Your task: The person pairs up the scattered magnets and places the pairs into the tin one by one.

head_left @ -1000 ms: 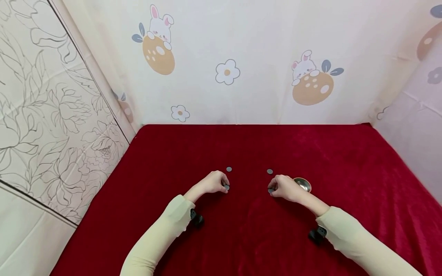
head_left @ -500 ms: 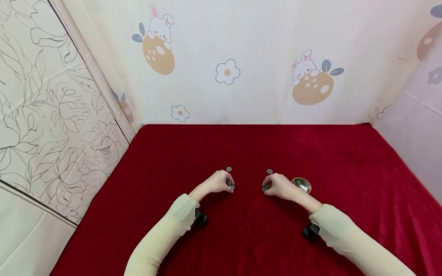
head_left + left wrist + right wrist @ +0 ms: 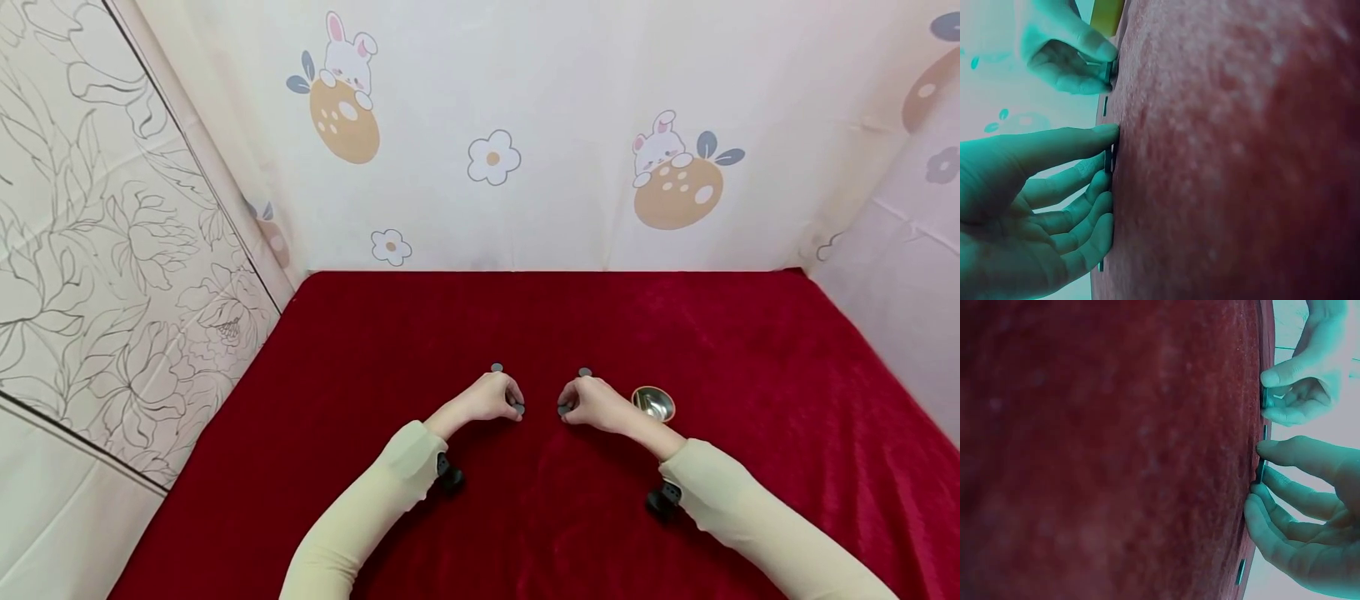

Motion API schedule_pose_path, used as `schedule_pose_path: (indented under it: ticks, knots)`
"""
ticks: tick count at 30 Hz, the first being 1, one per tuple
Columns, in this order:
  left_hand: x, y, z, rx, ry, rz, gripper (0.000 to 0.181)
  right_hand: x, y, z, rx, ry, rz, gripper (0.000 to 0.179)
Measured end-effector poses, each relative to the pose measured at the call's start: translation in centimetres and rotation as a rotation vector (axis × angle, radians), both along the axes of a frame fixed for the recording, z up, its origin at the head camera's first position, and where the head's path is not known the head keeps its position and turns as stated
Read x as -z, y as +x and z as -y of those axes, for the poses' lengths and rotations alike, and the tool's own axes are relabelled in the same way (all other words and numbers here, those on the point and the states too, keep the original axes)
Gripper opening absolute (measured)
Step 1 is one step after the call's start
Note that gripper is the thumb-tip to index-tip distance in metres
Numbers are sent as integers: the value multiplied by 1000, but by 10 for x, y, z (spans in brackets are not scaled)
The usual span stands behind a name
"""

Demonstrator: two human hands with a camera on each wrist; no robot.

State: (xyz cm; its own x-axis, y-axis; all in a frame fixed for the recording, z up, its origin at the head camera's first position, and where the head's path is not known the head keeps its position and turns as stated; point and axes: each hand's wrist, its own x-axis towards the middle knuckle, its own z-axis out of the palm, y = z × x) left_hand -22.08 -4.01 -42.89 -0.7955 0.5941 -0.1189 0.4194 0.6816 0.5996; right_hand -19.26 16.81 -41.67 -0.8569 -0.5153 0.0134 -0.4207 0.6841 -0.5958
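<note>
Pinching narrowly: left disc (image 3: 519, 409) in left hand (image 3: 492, 397), right disc (image 3: 564, 411) in right hand (image 3: 597, 406); probably positioning both, needing steadiness next.

A: What's in the left hand (image 3: 498, 397)?
B: A flat grey disc (image 3: 519, 408), thin and round, pinched at its edge between thumb and fingers.
A: And the right hand (image 3: 596, 404)?
B: A matching grey disc (image 3: 564, 410), gripped the same way. The two face each other, apart, with a gap of red cloth (image 3: 542, 442) between.
A: How do they sit?
B: Low and nearly level with the cloth; I can't tell whether they touch it.
A: Any more?
B: Two like them lie flat farther back: the far left disc (image 3: 497, 367) just beyond the left hand, the far right disc (image 3: 585, 372) just beyond the right.
</note>
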Motion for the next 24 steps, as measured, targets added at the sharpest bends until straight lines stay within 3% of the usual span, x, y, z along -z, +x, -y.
schedule_pose_path:
  ticks: [12, 24]
  knots:
    - [1, 0, -12, 23, 19, 29, 15, 1, -4, 12, -58, 11, -2, 10]
    - [2, 1, -19, 15, -3, 30, 17, 2, -5, 18, -61, 19, -6, 11]
